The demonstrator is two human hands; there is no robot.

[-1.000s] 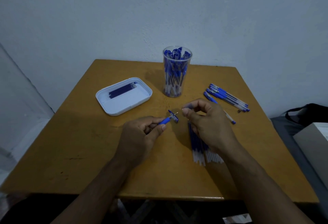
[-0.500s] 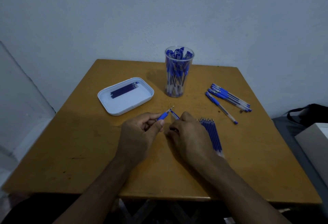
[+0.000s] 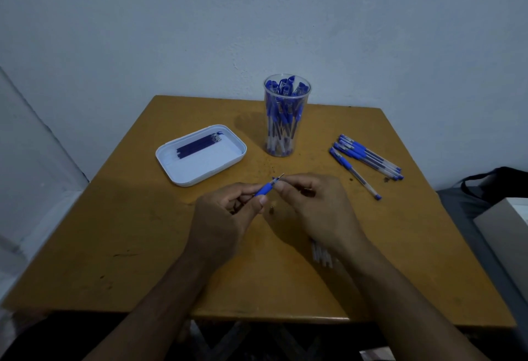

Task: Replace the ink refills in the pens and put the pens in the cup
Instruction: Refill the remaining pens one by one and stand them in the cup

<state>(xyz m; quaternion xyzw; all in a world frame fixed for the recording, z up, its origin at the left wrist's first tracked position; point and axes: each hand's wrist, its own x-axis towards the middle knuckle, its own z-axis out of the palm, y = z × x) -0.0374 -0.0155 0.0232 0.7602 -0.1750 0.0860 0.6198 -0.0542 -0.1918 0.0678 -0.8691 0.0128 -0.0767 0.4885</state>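
Your left hand [image 3: 225,217] grips a pen [image 3: 264,189] by its blue rubber sleeve, thumb and fingers curled round the barrel, tip pointing up and away. Your right hand [image 3: 311,206] pinches at the pen's metal tip end with fingertips; what exactly sits between them is too small to tell. Both hands hover above the counter [image 3: 114,246], near its middle.

Under your right wrist, the pale ends of a refill bundle [image 3: 323,255] lie on the counter. Ahead stands a clear cup [image 3: 285,115], upright, packed with blue pens. Left of it, a white tray [image 3: 183,172] holds dark refills [image 3: 200,145]. To the right, loose pens [image 3: 368,157] lie side by side, well apart from the cup.

The counter is worn ochre wood with dark specks. A plain pale wall [image 3: 257,17] stands behind. A dark bag [image 3: 500,183] sits at right. No writing is legible.
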